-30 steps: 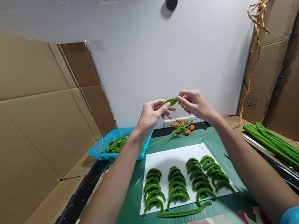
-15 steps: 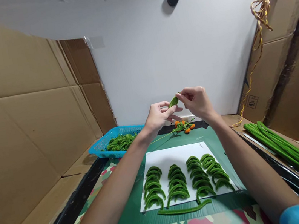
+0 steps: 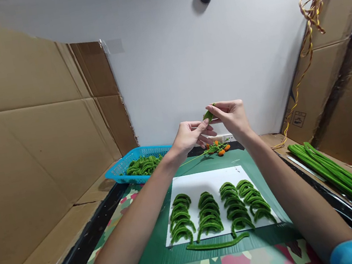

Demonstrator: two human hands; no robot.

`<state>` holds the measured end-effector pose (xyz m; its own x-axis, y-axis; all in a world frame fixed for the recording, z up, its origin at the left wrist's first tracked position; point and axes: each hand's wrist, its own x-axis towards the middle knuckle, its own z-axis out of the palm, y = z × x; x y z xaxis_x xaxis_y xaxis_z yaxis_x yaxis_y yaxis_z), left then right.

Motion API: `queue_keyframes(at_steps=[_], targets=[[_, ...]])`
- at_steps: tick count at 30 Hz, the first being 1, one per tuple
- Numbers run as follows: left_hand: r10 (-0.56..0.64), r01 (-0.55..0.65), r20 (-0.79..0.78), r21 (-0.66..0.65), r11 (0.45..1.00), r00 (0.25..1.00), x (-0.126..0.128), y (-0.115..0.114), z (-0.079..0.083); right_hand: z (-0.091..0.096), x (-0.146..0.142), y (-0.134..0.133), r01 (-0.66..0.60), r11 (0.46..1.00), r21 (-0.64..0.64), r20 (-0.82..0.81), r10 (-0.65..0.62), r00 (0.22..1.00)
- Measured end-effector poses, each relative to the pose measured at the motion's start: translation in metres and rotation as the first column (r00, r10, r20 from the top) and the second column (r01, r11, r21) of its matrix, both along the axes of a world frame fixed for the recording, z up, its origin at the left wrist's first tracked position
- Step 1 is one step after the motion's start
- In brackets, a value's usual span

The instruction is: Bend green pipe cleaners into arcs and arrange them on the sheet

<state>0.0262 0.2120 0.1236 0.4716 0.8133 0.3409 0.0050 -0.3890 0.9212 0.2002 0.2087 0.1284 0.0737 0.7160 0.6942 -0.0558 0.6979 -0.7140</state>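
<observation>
Above the far end of the table, both my hands meet at a small green leaf shape point(image 3: 208, 116) of what looks like fuzzy chenille stem. My left hand point(image 3: 192, 136) pinches its lower end between thumb and fingers, the other fingers loosely spread. At its upper tip, the thumb and fingers of my right hand point(image 3: 232, 115) close on it. Below lies a white sheet point(image 3: 197, 181) bearing rows of bent green chenille pieces point(image 3: 208, 212). One nearly straight green chenille stem point(image 3: 218, 244) rests along the sheet's near edge.
A blue basket point(image 3: 115, 174) of green pieces point(image 3: 144, 166) stands at the back left. Orange flowers on a green stem point(image 3: 221, 149) lie behind the sheet. Long green chenille stems point(image 3: 346, 180) are bundled at the right. Cardboard panels point(image 3: 30, 147) flank the table; yellow cord point(image 3: 307, 51) hangs right.
My right fingers have shifted slightly on the leaf shape's upper tip, and my left thumb now covers its lower end. The leaf shape has moved a little up and right.
</observation>
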Motion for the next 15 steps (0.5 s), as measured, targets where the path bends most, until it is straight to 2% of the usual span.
queue_keyframes(at_steps=[5,7,9,11,12,13,15], targets=[[0.022,-0.024,0.037,0.054,0.998,0.999,0.001,-0.005,0.003,-0.003,-0.003,0.000,-0.151,0.982,-0.117,-0.063,0.144,0.987],[0.058,-0.059,0.020,0.053,0.997,0.998,0.002,-0.007,0.003,-0.006,-0.005,0.000,-0.084,0.994,-0.074,-0.015,0.083,0.996],[0.127,-0.128,0.019,0.055,0.990,0.992,0.004,-0.009,0.003,-0.008,-0.009,0.000,0.077,0.997,0.015,0.093,-0.078,0.993],[0.177,-0.179,0.035,0.054,0.982,0.984,0.005,-0.009,0.002,-0.009,-0.013,-0.001,0.221,0.970,0.107,0.189,-0.238,0.953],[0.182,-0.184,0.043,0.053,0.982,0.982,0.005,-0.009,0.001,-0.008,-0.015,-0.002,0.254,0.959,0.129,0.209,-0.277,0.938],[0.172,-0.175,0.048,0.054,0.983,0.984,0.005,-0.009,0.002,-0.007,-0.016,-0.004,0.253,0.959,0.124,0.201,-0.274,0.940],[0.126,-0.129,0.057,0.054,0.990,0.990,0.004,-0.009,0.003,-0.004,-0.016,-0.006,0.153,0.987,0.047,0.118,-0.158,0.980]])
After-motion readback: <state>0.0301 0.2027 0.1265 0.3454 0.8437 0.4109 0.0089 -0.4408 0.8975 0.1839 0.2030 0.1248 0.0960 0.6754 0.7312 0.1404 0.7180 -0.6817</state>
